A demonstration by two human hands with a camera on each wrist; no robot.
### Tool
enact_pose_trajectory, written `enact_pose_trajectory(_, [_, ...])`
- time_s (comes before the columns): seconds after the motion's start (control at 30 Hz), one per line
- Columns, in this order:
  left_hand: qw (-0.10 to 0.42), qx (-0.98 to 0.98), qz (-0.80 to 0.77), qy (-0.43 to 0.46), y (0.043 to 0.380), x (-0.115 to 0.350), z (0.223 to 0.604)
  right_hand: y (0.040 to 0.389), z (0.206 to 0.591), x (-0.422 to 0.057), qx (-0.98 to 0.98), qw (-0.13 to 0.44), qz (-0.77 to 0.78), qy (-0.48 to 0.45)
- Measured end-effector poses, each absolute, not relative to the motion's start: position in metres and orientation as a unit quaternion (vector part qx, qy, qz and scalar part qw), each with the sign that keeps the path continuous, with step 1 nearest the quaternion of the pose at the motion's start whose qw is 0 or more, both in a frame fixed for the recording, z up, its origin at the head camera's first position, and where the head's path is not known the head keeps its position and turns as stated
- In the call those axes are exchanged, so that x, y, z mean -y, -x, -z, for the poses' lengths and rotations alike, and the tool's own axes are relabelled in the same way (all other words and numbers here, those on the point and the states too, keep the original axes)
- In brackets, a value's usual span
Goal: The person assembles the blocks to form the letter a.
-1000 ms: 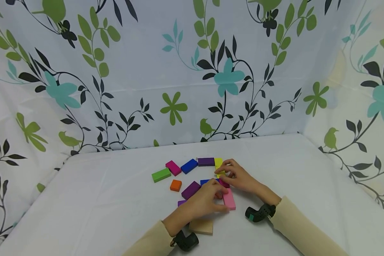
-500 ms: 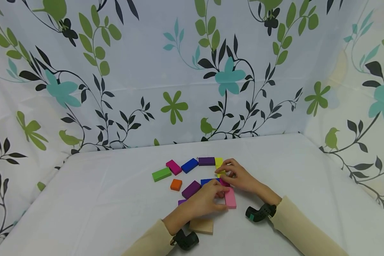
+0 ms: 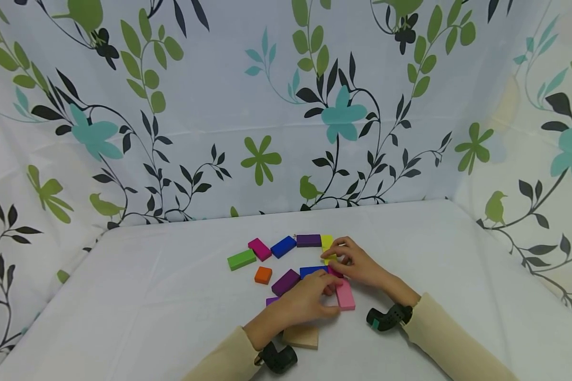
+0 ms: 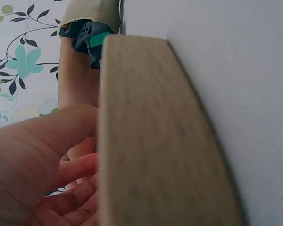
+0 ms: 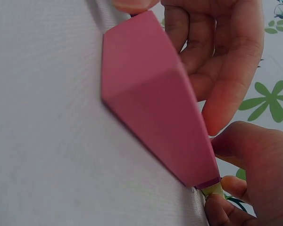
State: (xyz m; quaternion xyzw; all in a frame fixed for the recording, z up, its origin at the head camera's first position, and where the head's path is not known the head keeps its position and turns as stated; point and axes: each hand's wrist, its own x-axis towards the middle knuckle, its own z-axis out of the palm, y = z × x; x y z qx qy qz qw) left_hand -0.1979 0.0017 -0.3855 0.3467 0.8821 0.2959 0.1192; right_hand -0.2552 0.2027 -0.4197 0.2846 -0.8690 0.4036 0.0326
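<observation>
Flat coloured blocks stand on the white cloth. My left hand (image 3: pixel 302 301) spreads over the pink block (image 3: pixel 346 296), its index finger touching the far part and its thumb beside the near left corner. In the right wrist view the pink block (image 5: pixel 155 99) is close, left hand (image 5: pixel 217 52) above it. My right hand (image 3: pixel 357 263) curls over the yellow block (image 3: pixel 327 242), fingertips at its left side, thumb above the magenta block (image 3: pixel 334 272). That magenta block is mostly covered. In the left wrist view a wooden block (image 4: pixel 151 132) hides part of the left fingers.
Left of the hands lie green (image 3: pixel 241 260), orange (image 3: pixel 263 274) and purple (image 3: pixel 286 282) blocks. A second magenta block (image 3: pixel 259 249), a blue block (image 3: pixel 283 246) and a dark purple block (image 3: pixel 309 241) form an arc. The wooden block (image 3: pixel 301 337) lies by the left wrist.
The pink block's near end has shifted slightly to the right, so the block sits more slanted. The right hand stays where it was.
</observation>
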Motion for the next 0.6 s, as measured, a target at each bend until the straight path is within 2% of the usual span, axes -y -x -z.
enact_pose_trajectory(0.3, [0.098,-0.881,-0.292,-0.359,0.1999,-0.002,0.3888,0.2544,0.4163,-0.2006,0.87,0.033,-0.403,-0.282])
enact_pose_trajectory(0.6, [0.107,-0.876,-0.293,-0.367,0.1999,-0.0014,0.3873,0.2535,0.4159,-0.2002,0.872,0.026,-0.4,-0.279])
